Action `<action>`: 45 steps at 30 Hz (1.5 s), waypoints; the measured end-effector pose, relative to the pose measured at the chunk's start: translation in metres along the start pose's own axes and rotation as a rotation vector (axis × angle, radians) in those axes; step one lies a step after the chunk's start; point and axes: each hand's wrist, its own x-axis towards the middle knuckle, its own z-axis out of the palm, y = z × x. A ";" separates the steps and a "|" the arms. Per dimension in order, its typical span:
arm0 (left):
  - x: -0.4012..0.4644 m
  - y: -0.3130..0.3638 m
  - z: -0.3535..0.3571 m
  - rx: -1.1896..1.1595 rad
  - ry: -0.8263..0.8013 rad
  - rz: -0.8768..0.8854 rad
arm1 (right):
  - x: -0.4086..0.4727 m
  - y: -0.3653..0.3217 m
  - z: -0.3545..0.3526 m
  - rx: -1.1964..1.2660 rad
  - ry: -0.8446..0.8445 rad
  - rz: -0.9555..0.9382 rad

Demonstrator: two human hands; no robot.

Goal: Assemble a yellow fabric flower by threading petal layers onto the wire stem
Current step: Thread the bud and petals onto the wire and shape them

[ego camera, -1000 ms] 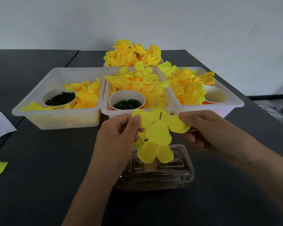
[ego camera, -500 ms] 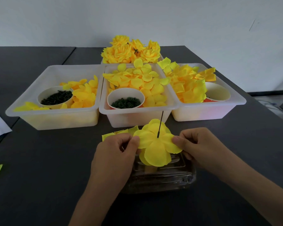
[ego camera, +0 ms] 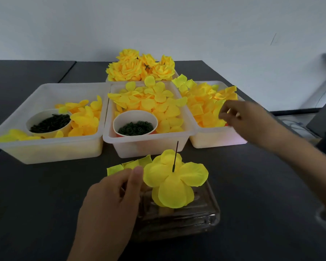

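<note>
A thin dark wire stem (ego camera: 175,157) stands upright out of a clear plastic box (ego camera: 196,219) near me. Bright yellow petal layers (ego camera: 173,179) sit threaded on the wire stem, spread out flat. My left hand (ego camera: 117,194) is just left of them with its fingers curled; it holds several paler petal pieces (ego camera: 128,164) that stick out behind its fingers, and its thumb is close to the left petal. My right hand (ego camera: 247,119) is blurred over the right bin (ego camera: 215,138) of orange-yellow petals, fingers bent down, and I see nothing held in it.
The middle bin (ego camera: 149,147) and left bin (ego camera: 45,91) hold loose yellow petals, each with a paper cup of dark green parts (ego camera: 135,127) (ego camera: 51,123). Finished yellow flowers (ego camera: 139,66) are piled behind them. The table (ego camera: 36,204) is dark.
My right hand has let go of the petal layer and moved up and right over the right bin. The petal layer has slid down the wire. My left hand stays beside the flower.
</note>
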 end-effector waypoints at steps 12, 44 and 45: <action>0.001 0.006 -0.021 -0.115 0.094 0.015 | 0.067 0.047 0.001 -0.369 -0.116 -0.245; 0.011 0.042 -0.003 -0.439 -0.115 0.088 | -0.057 -0.088 -0.010 1.189 -0.595 0.144; 0.013 0.042 -0.004 -0.438 -0.100 0.086 | -0.057 -0.087 -0.010 1.170 -0.602 0.115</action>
